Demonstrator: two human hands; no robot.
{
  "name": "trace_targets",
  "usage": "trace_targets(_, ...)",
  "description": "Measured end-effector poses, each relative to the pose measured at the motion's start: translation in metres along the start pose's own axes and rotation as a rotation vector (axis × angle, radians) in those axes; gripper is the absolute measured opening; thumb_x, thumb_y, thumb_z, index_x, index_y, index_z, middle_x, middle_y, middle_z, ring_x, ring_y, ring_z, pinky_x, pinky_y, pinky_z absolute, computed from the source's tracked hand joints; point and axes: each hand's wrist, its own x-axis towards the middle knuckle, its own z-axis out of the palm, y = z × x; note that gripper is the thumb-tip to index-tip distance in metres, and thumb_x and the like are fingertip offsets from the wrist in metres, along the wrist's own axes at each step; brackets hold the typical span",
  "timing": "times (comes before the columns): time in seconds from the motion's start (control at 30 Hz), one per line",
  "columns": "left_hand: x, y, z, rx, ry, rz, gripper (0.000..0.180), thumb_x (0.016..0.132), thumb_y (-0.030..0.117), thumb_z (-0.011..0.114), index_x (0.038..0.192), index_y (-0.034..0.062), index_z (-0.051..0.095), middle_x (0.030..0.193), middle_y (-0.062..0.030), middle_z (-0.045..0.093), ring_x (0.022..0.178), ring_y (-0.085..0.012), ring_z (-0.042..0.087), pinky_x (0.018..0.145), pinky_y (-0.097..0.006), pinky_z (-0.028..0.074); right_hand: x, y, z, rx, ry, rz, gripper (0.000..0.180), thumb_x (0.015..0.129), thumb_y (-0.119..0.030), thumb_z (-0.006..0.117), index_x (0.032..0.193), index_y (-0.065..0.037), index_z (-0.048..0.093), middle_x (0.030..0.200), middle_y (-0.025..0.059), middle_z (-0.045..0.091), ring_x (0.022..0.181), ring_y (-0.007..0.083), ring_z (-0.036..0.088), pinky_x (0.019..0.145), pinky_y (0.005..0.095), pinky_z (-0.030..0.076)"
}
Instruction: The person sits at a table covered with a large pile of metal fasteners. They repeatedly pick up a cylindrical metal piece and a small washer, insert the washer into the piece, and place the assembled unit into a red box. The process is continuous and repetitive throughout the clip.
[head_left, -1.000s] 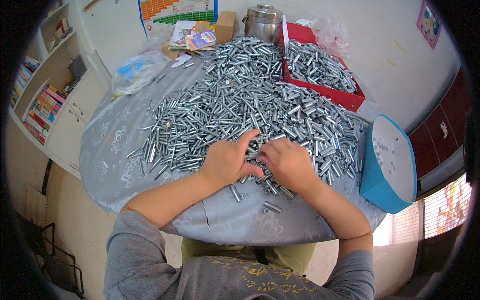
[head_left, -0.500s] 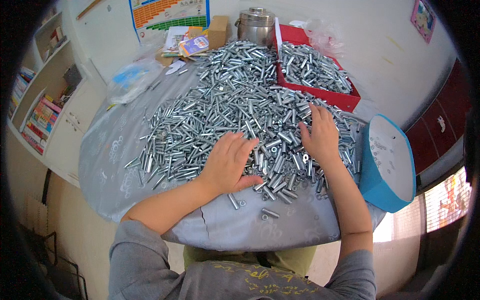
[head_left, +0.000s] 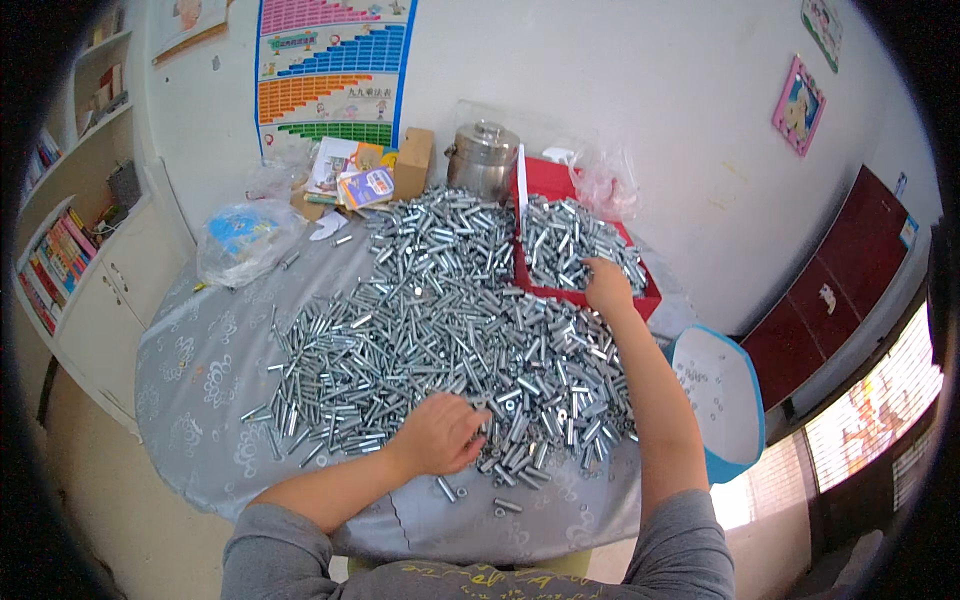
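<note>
A broad heap of silvery metal sleeves [head_left: 400, 350], short tubes with some rings among them, spreads over the table. At the heap's near edge my left hand [head_left: 438, 436] rests with its fingers curled inward; whatever they hold is hidden. My right hand [head_left: 608, 288] reaches over the near wall of a red box [head_left: 645, 305] at the back right. Its fingers are drawn together at the sleeves in the box [head_left: 568, 235], and I cannot make out anything in them. A few loose sleeves [head_left: 508, 505] lie in front of the heap.
A blue-rimmed white bin [head_left: 735, 400] with small rings inside stands right of my right forearm. Behind the heap are a steel pot [head_left: 482, 160], a cardboard box [head_left: 413, 165] and booklets [head_left: 350, 175]. A plastic bag [head_left: 245, 240] lies at the back left of the grey tablecloth [head_left: 200, 400].
My right hand has gone from the heap to the red box, and its fingers have drawn together. My left hand has curled its fingers at the near edge. The view has tilted up.
</note>
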Motion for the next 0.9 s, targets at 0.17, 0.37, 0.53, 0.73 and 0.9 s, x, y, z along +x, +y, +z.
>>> trace_targets(0.17,-0.008,0.004,0.008,0.004,0.021,0.106,0.036,0.069,0.018,0.064,0.101,0.0039,0.055,0.078,-0.0056,0.051,0.076,-0.0222,0.052,0.069,-0.035,0.042,0.047,-0.003,0.026,-0.213,-0.306,0.109,0.045,0.068,-0.011,0.062,0.112,-0.016,0.059,0.11,0.0119,0.06,0.104,0.0298,0.055,0.087,0.0414,0.045)
trace_targets(0.37,-0.011,0.006,0.008,0.109,0.038,0.15,0.028,0.069,0.019,0.065,0.094,0.0066,0.059,0.076,-0.0025,0.05,0.074,-0.0183,0.051,0.071,-0.032,0.042,0.048,0.004,0.053,-0.572,-0.218,-0.082,0.015,0.073,-0.016,0.06,0.084,-0.009,0.066,0.09,0.013,0.064,0.088,0.0296,0.061,0.078,0.0416,0.048)
trace_targets(0.53,-0.013,0.005,0.014,0.006,0.066,0.125,0.035,0.067,0.015,0.065,0.1,0.0063,0.056,0.077,-0.0033,0.051,0.073,-0.0196,0.051,0.068,-0.032,0.042,0.024,0.004,0.015,-0.262,0.048,-0.02,0.018,0.079,-0.021,0.058,0.086,-0.007,0.067,0.082,0.012,0.064,0.082,0.0291,0.061,0.07,0.0402,0.048)
trace_targets(0.73,-0.001,0.003,-0.002,-0.063,0.068,0.103,0.04,0.067,0.013,0.066,0.104,0.0063,0.054,0.077,-0.0049,0.051,0.071,-0.022,0.052,0.064,-0.035,0.042,-0.024,-0.055,-0.031,0.787,0.219,0.215,0.024,0.088,-0.021,0.056,0.097,0.0,0.061,0.081,0.0086,0.066,0.069,0.0147,0.061,0.062,0.0276,0.048)
trace_targets(0.9,0.033,0.016,-0.046,-0.014,0.147,-0.07,0.045,0.069,0.015,0.066,0.111,0.0052,0.053,0.084,-0.0104,0.057,0.073,-0.028,0.056,0.063,-0.036,0.043,-0.046,-0.107,-0.068,1.256,0.303,0.361,0.025,0.088,-0.023,0.057,0.101,-0.001,0.06,0.085,0.0013,0.06,0.06,0.0052,0.049,0.048,0.018,0.039)
